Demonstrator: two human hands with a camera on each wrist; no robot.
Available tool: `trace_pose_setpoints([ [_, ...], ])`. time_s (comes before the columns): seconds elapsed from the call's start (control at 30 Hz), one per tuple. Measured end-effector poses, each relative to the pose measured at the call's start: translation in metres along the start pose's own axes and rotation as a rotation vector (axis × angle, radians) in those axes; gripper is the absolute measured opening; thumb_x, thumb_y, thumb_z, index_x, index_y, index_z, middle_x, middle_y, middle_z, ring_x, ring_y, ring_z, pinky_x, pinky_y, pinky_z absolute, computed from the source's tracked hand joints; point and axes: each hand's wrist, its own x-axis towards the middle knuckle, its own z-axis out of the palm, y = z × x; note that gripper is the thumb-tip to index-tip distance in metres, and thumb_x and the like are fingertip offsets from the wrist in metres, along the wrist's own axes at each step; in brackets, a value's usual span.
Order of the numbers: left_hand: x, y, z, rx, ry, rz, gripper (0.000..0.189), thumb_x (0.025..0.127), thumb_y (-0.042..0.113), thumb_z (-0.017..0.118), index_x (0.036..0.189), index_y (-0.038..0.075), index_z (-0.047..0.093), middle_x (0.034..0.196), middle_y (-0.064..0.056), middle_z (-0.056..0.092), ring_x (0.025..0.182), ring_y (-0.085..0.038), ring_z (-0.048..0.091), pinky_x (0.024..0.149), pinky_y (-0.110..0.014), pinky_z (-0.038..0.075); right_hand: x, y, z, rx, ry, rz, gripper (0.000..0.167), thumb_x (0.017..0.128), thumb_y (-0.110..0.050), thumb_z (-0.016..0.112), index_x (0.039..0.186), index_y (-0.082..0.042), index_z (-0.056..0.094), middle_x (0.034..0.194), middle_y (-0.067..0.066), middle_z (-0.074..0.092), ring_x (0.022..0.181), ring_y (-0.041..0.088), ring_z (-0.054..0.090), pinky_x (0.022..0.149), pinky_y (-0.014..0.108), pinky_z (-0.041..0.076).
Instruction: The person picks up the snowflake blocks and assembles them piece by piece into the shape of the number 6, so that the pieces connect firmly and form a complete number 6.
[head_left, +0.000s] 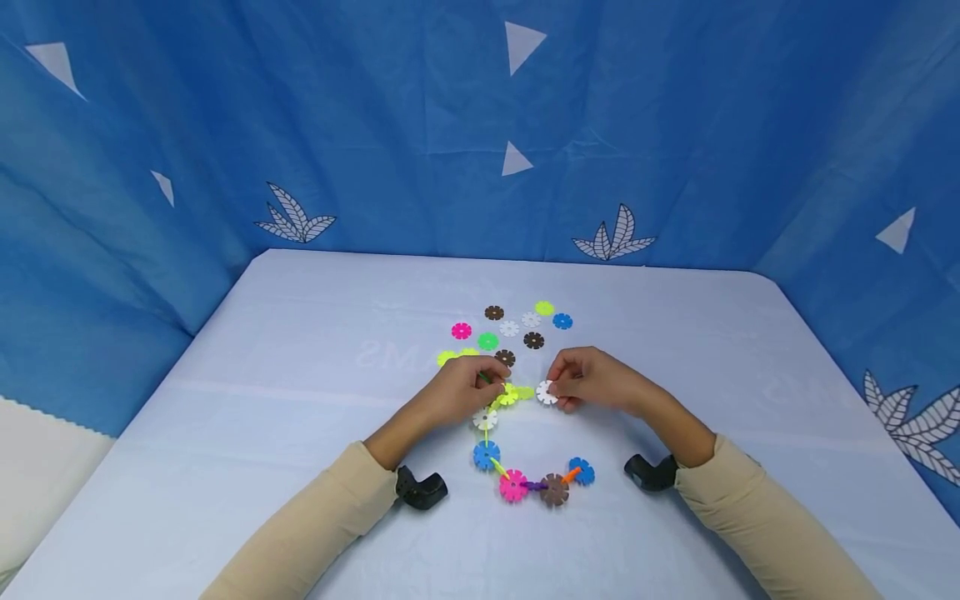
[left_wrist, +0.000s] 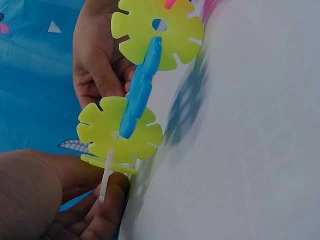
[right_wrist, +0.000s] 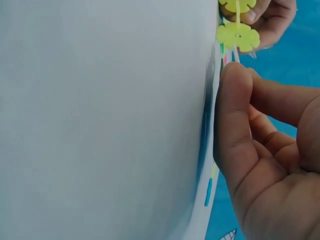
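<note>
In the head view my left hand pinches a yellow snowflake disc at the upper end of a chain of slotted plastic discs. The chain curves down through a white disc, a blue disc, a pink disc and a brown disc. Right of the yellow end, my right hand pinches a white snowflake disc between thumb and fingers. Its thin edge meets a yellow disc in the right wrist view, where fingers hide most of it.
Behind the hands lie several loose discs, among them a pink disc, a green disc and a blue disc. Black curved pieces sit by each wrist, one left and one right. A blue curtain hangs behind the white table.
</note>
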Motion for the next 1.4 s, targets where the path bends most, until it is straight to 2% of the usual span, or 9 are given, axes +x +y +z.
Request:
trace_pose_setpoints([
  [0.27,0.001,0.001,0.002,-0.003,-0.002,0.018,0.019,0.097,0.006,0.065,0.115,0.002,0.071,0.096,-0.002,0.068,0.080,-0.011,0.060,0.072,-0.027,0.052,0.001,0.000,0.006,0.057,-0.010,0.032,0.012,0.096,-0.003,0.069,0.104,0.003,0.062,0.087,0.015,0.065,0.072,0.022,0.067,0.072,0.033,0.059],
  [0.53,0.002,0.002,0.003,-0.005,0.008,-0.010,0.012,0.095,0.004,0.068,0.105,0.005,0.073,0.091,0.000,0.067,0.078,-0.012,0.060,0.069,-0.027,0.052,0.001,-0.003,0.011,0.077,-0.002,0.015,0.008,0.095,0.000,0.069,0.098,0.004,0.062,0.084,0.015,0.065,0.069,0.020,0.068,0.069,0.031,0.059],
  [0.73,0.002,0.003,0.005,-0.026,0.024,-0.024,0.012,0.094,0.002,0.069,0.105,0.003,0.074,0.089,-0.001,0.067,0.074,-0.011,0.060,0.066,-0.026,0.052,0.002,-0.005,0.014,0.084,0.023,0.011,0.007,0.094,0.003,0.069,0.093,0.000,0.062,0.084,0.015,0.064,0.068,0.020,0.067,0.069,0.031,0.059],
  [1.17,0.001,0.001,0.005,-0.004,0.013,-0.039,0.012,0.096,0.005,0.067,0.105,0.007,0.074,0.090,0.001,0.067,0.071,-0.010,0.057,0.065,-0.026,0.050,0.003,0.000,0.014,0.095,0.003,0.019,0.012,0.096,-0.002,0.068,0.104,0.004,0.062,0.086,0.015,0.065,0.072,0.021,0.067,0.071,0.033,0.059],
  [1.3,0.001,0.001,0.004,0.004,0.008,-0.034,0.013,0.097,0.006,0.066,0.106,0.006,0.074,0.090,0.001,0.067,0.070,-0.010,0.056,0.064,-0.026,0.049,0.002,-0.003,0.011,0.048,0.007,0.031,0.011,0.098,-0.007,0.068,0.104,0.001,0.064,0.086,0.014,0.066,0.072,0.022,0.067,0.071,0.033,0.059],
  [1.4,0.000,0.001,0.004,0.008,0.004,-0.034,0.013,0.098,0.006,0.066,0.108,0.006,0.074,0.091,0.001,0.067,0.070,-0.010,0.056,0.064,-0.026,0.050,0.003,-0.007,0.004,-0.070,0.026,0.020,0.012,0.099,-0.012,0.067,0.105,-0.002,0.066,0.085,0.012,0.066,0.073,0.022,0.064,0.070,0.033,0.058],
])
